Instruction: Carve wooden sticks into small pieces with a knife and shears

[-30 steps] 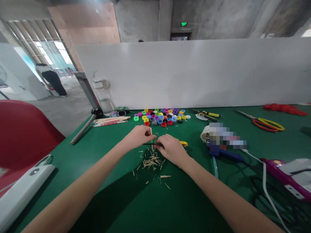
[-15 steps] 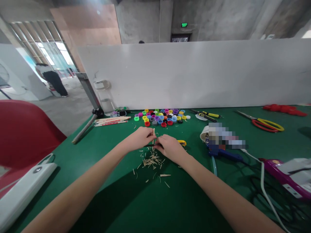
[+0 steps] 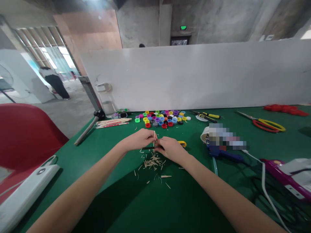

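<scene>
My left hand [image 3: 138, 139] pinches a short pale wooden stick [image 3: 154, 135] held upright over the green table [image 3: 170, 200]. My right hand [image 3: 171, 149] is closed on a thin dark blade-like tool [image 3: 148, 148] whose tip points left under the stick; a yellow part [image 3: 181, 143] shows behind the hand. Both hands meet just above a heap of wood shavings [image 3: 153, 161].
Coloured plastic rings [image 3: 161, 117] lie ahead, with long wooden sticks [image 3: 113, 122] and a dark-headed rod [image 3: 88, 127] to their left. Screwdrivers [image 3: 205, 115], red-yellow scissors [image 3: 266, 124], a blue glue gun [image 3: 224, 154], cables and a purple device [image 3: 286, 174] lie right. A white device [image 3: 26, 191] lies left.
The hands stay together over the shavings; the stick is slightly lower in my left hand. The view has tilted a little.
</scene>
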Demonstrator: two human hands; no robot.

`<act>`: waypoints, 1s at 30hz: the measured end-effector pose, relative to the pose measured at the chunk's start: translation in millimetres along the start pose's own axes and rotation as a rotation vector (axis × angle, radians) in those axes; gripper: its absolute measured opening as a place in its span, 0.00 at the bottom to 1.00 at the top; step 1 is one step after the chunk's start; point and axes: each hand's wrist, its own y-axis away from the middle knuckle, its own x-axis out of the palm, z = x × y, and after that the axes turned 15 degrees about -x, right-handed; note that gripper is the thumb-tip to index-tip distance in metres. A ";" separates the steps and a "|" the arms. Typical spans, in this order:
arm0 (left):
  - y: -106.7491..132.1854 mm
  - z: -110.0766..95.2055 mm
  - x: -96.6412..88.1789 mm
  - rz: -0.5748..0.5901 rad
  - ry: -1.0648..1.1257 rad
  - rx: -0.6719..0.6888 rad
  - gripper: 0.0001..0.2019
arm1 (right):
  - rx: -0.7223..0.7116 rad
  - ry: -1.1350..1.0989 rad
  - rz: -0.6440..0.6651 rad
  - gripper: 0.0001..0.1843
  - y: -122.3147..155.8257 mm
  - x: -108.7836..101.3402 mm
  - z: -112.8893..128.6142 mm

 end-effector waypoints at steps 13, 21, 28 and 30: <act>-5.9 5.1 6.9 -0.109 0.000 -0.120 0.13 | 0.038 0.037 0.051 0.07 2.2 0.5 3.4; -1.4 4.6 1.4 0.005 0.077 -0.078 0.10 | 0.045 0.040 -0.120 0.06 8.0 -2.5 5.5; -0.2 1.2 4.3 -0.033 0.092 -0.093 0.05 | 0.083 0.050 -0.112 0.07 4.6 -1.8 2.7; -2.7 3.4 5.8 -0.059 0.101 -0.102 0.04 | 0.113 0.023 -0.098 0.07 2.9 -2.3 1.0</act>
